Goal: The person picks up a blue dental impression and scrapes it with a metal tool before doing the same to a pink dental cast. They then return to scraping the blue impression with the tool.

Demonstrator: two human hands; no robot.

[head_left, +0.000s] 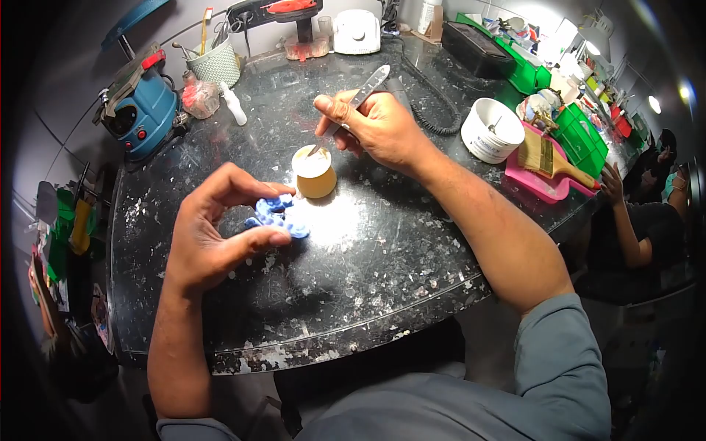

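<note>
Between the thumb and fingers of my left hand [202,231] is a small blue dental arch piece [278,216] with bumpy, tooth-like shapes. Just beyond it on the bench stands a small cream-yellow cup [316,182] with a whitish rim. My right hand [382,132] grips a slim knife-like tool [371,84] with a pale grey handle, pen-fashion. The handle points up to the right, and the tool's narrow dark tip reaches down into the cup's mouth. What lies inside the cup is hard to make out.
The dark workbench [368,250] is scuffed with white flecks. To the right stand a white tub [491,132] and a pink tray [526,184] bearing a brush [548,162]. A blue machine [143,117] sits at left. At far right, a person's hand [612,182] shows.
</note>
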